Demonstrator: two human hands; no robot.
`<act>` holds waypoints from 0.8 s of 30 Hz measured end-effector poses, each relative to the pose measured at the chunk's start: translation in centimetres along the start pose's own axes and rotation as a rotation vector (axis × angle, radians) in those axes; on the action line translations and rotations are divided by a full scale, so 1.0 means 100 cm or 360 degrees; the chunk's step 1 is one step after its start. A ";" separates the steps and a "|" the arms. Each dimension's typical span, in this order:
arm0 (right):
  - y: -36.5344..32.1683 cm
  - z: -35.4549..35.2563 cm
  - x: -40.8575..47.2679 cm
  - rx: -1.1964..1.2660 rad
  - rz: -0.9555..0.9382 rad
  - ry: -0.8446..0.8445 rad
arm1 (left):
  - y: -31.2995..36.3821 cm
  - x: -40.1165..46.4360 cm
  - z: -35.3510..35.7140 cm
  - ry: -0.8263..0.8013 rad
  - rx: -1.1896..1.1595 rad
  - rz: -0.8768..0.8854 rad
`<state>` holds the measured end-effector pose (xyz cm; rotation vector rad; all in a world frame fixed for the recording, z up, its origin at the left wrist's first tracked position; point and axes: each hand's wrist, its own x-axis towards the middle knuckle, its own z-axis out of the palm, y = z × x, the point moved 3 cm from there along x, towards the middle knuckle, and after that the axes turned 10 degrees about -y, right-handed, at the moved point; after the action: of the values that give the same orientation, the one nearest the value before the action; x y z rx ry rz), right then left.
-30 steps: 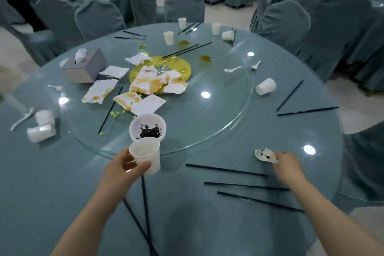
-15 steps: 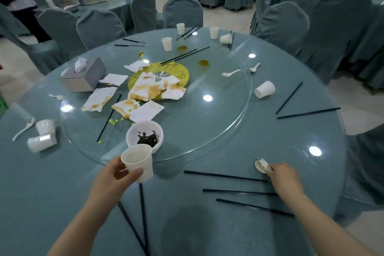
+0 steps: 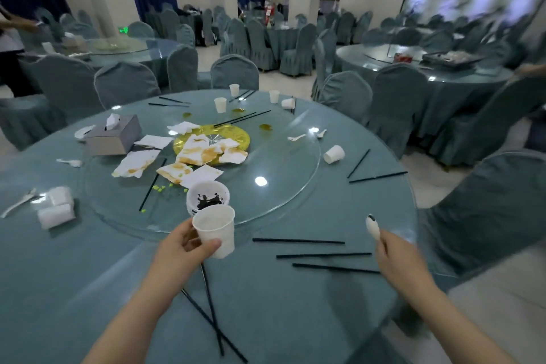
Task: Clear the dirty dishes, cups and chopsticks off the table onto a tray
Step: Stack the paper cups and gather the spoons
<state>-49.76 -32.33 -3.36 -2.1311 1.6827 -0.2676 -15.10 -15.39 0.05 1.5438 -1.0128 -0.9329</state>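
My left hand (image 3: 183, 251) grips a white paper cup (image 3: 215, 230) just above the near edge of the table. Right behind the cup, a white bowl (image 3: 207, 196) with dark sauce sits on the glass turntable (image 3: 280, 162). My right hand (image 3: 393, 257) pinches a white spoon (image 3: 373, 226) smeared with dark sauce and holds it upright above the table. Three black chopsticks (image 3: 298, 241) lie between my hands, and two more chopsticks (image 3: 211, 319) cross under my left forearm. More cups (image 3: 334, 154), spoons (image 3: 296, 138) and chopsticks lie around the table.
A yellow plate (image 3: 236, 134) with stained napkins and a grey tissue box (image 3: 113, 136) are on the turntable. Two tipped cups (image 3: 56, 214) lie at the left. Covered chairs (image 3: 490, 210) ring the table. A dark tray (image 3: 452, 57) rests on the far right table.
My right hand has picked the spoon up off the table and raised it. The view has tilted up toward the room. My left hand still holds the cup.
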 end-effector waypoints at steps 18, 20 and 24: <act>-0.029 -0.169 -0.202 -0.0015 -0.0091 0.0218 | 0.134 -0.100 0.087 -0.0527 -0.0053 0.0500; -0.012 -0.180 -0.216 0.0007 -0.0056 0.0243 | 0.144 -0.107 0.109 -0.0553 -0.0050 0.0509; 0.041 -0.205 -0.245 0.0006 0.0009 0.0315 | 0.162 -0.120 0.164 -0.0591 -0.0037 0.0545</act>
<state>-67.65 -13.54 15.77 -2.1569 1.7936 -0.4940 -36.81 -11.58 13.82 1.1479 -1.4708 -0.9986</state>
